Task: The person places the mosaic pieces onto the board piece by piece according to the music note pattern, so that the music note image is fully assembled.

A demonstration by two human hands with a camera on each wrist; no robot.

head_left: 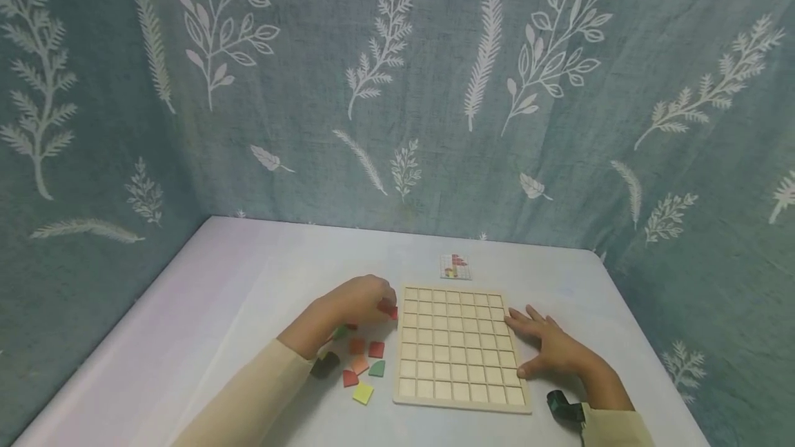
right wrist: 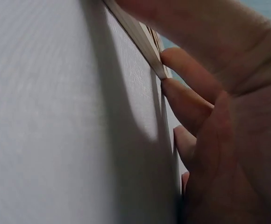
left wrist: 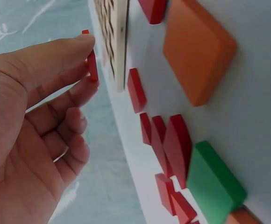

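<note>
My left hand pinches a thin red tile between thumb and fingertips, raised beside the left edge of a wooden grid board. The board's shallow square cells hold no tiles. On the board's right side, my right hand rests with fingers spread, thumb and fingertips at the rim. Under and near the left hand lie loose tiles: an orange tile, a green tile, a yellow tile and several red ones. The left forearm hides part of this pile in the head view.
A small pattern card with a red and yellow design lies behind the board. The white table meets a leaf-patterned curtain at its back and sides. A dark wrist device sits by the right sleeve.
</note>
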